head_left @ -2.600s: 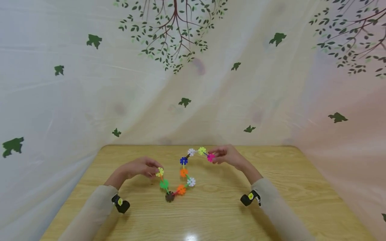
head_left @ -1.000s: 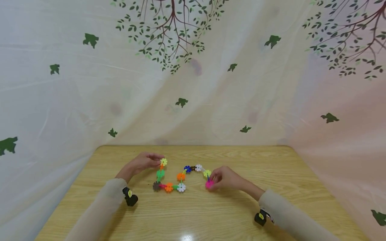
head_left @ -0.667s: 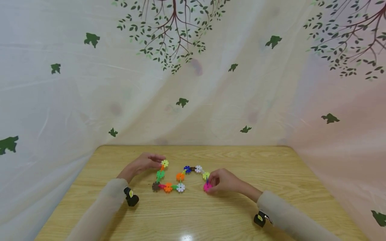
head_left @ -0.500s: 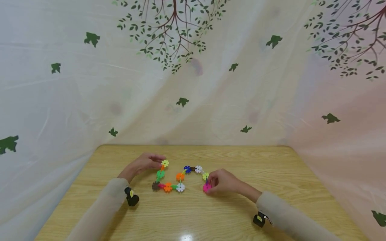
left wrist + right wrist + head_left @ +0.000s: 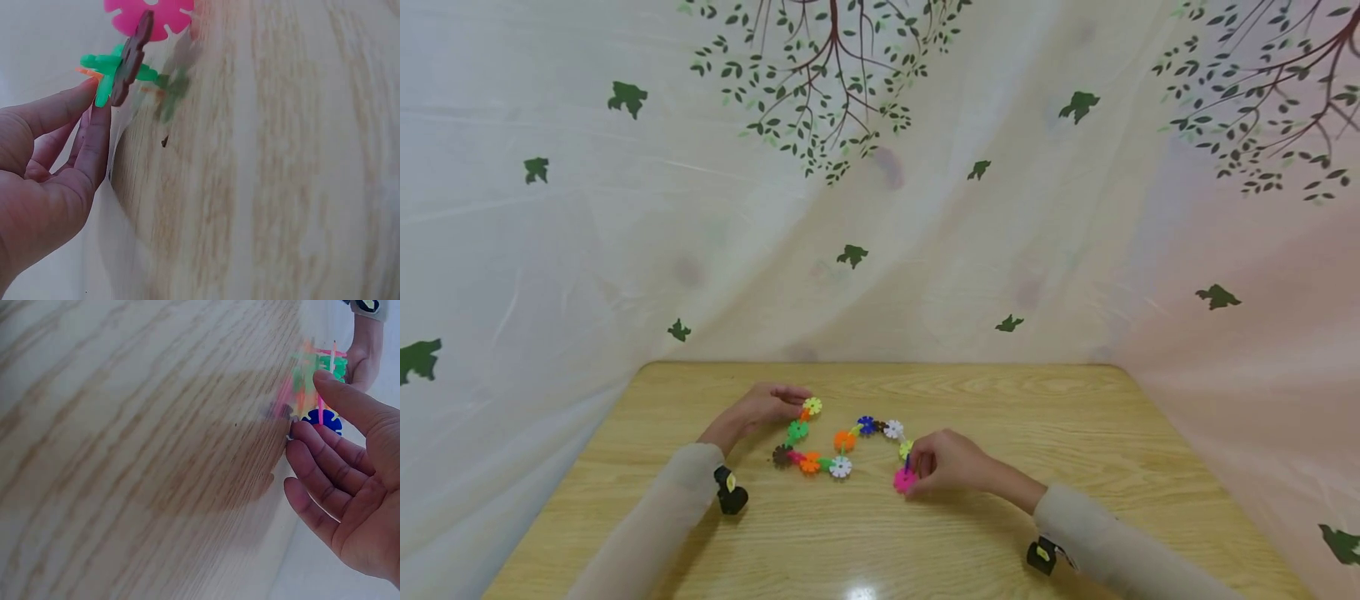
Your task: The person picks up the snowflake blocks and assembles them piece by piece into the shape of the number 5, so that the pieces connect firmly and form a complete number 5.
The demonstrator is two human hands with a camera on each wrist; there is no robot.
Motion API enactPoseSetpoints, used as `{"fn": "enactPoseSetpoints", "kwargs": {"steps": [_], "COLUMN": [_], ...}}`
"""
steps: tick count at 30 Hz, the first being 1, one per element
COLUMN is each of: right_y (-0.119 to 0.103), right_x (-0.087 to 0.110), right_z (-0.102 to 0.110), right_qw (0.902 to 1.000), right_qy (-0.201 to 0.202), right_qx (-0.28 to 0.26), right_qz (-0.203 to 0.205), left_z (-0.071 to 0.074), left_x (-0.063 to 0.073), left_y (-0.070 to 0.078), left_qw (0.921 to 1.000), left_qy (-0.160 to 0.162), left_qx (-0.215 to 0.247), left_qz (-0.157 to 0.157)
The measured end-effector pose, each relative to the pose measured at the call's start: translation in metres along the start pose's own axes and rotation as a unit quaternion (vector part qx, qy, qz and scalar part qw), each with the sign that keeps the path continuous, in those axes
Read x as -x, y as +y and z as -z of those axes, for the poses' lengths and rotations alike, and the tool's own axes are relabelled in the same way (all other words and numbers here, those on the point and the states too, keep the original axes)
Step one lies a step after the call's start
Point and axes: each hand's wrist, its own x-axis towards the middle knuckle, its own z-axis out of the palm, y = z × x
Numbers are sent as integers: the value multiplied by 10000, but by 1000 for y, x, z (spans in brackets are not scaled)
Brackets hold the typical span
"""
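Note:
Notched plastic snowflake discs of several colours are joined edge to edge in a winding chain (image 5: 845, 440). At its left end, my left hand (image 5: 760, 406) pinches the yellow disc (image 5: 812, 406) between thumb and fingers. The left wrist view shows a green disc (image 5: 103, 65) and a brown disc (image 5: 132, 59) just beyond those fingertips. My right hand (image 5: 951, 462) grips the pink disc (image 5: 904, 481) at the other end, partly covering it. Between them the chain dips through an orange disc (image 5: 809, 463) and a white disc (image 5: 840, 467), then rises to a blue disc (image 5: 866, 426).
The chain is on or just over a wooden table (image 5: 820, 550). Behind the table hangs a pale curtain (image 5: 760, 275) printed with branches and leaves. Each wrist carries a small black camera, one left (image 5: 732, 497) and one right (image 5: 1042, 557).
My right hand has come nearer and slightly left, drawing the pink end down from the chain's top. My left hand has shifted a little away with the yellow end. Both grips stay the same.

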Motion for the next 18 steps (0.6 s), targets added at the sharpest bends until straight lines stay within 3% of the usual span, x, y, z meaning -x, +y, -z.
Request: {"fn": "enactPoseSetpoints", "kwargs": {"steps": [9,18], "right_y": [2,12], "right_x": [-1,-15], "right_z": [-2,19], "right_qw": [9998,9972], "right_qy": [-75,279], "right_qx": [-98,-539], "right_qz": [156,429], "left_z": [-1,12], "left_x": [2,20], "left_y": [-2,-3], "left_qw": [10000,9981], "left_qy": [60,-465], "left_qx": [31,-95], "left_qz": [-49,-391]}}
